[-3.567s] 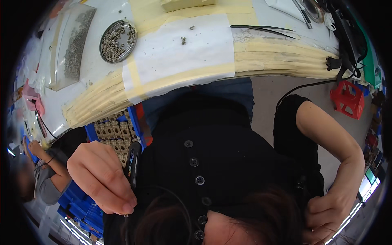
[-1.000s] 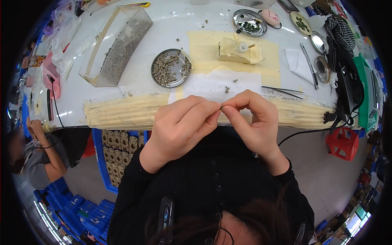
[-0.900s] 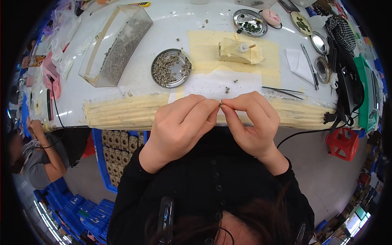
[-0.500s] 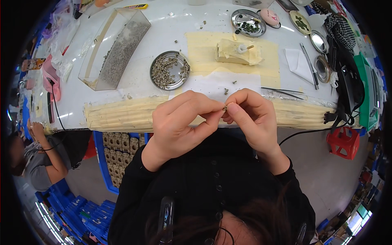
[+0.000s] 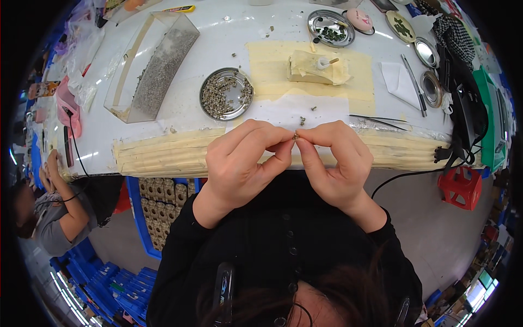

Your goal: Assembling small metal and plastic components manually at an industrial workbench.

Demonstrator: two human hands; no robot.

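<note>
left hand [image 5: 245,163]: pinched on tiny dark metal part [image 5: 296,136], steadying it
right hand [image 5: 335,163]: pinching same part, above near tabletop [image 5: 163,155] edge

Assembly workshop — parts dish [image 5: 225,94], taped workbench [image 5: 163,155], blue crates [image 5: 109,278].

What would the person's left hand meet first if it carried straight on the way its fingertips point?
The left hand points right, toward the right hand. It would likely meet the right fingertips first, since both already pinch one tiny part.
</note>
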